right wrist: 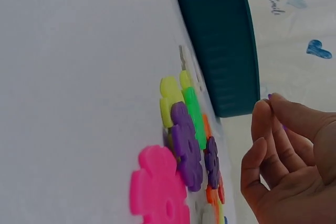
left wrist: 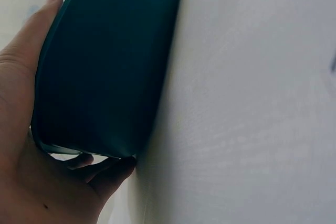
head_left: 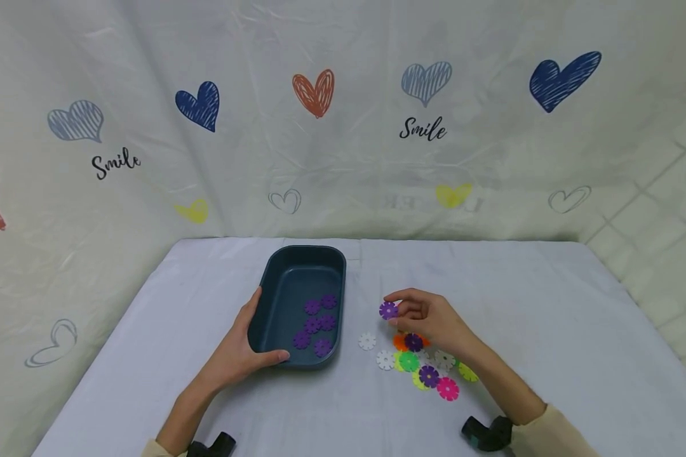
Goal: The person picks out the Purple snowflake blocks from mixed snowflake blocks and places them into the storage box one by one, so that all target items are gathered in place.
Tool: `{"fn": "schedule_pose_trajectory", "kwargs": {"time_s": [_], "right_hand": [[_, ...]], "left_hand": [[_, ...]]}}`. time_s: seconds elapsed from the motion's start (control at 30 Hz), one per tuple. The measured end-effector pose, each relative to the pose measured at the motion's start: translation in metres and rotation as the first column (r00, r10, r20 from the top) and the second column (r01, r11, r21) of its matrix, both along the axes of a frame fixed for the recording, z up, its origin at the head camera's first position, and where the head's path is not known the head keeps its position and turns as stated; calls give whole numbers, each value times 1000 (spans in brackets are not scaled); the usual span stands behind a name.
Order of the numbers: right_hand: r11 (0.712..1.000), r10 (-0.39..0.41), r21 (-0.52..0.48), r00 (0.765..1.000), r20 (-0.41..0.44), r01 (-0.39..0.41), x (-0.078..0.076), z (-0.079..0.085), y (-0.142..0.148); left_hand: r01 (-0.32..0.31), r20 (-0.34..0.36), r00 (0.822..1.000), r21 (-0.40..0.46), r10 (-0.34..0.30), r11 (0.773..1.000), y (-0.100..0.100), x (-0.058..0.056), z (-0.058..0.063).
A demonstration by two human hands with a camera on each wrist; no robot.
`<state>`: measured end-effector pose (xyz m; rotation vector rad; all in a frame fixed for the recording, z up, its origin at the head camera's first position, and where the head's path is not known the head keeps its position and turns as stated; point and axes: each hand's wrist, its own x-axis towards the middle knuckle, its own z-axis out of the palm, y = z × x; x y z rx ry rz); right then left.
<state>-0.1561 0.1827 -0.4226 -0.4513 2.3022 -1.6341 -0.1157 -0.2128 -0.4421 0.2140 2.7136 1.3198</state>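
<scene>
A dark teal rectangular tray stands left of centre with several purple notched plastic discs in its near right part. My left hand grips its near left corner, thumb over the near rim and fingers along the left wall; the left wrist view shows the tray's outer side between thumb and fingers. In my right hand, a purple flower-shaped disc is pinched between thumb and fingertips, above the table. The right wrist view mostly hides that disc behind the fingers.
Below the right hand lies a loose pile of discs: pink, purple, green, orange, yellow and white. A white disc lies between pile and tray. White cloth covers the table; a heart-printed curtain hangs behind.
</scene>
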Motion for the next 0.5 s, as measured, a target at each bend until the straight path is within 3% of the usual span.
{"fn": "schedule_pose_trajectory", "kwargs": {"time_s": [0.5], "right_hand": [[999,-10,40,999,-42,12,-2,6,-11]], "left_hand": [[1,-4,1000,3,-1,1000,0,1,1]]}}
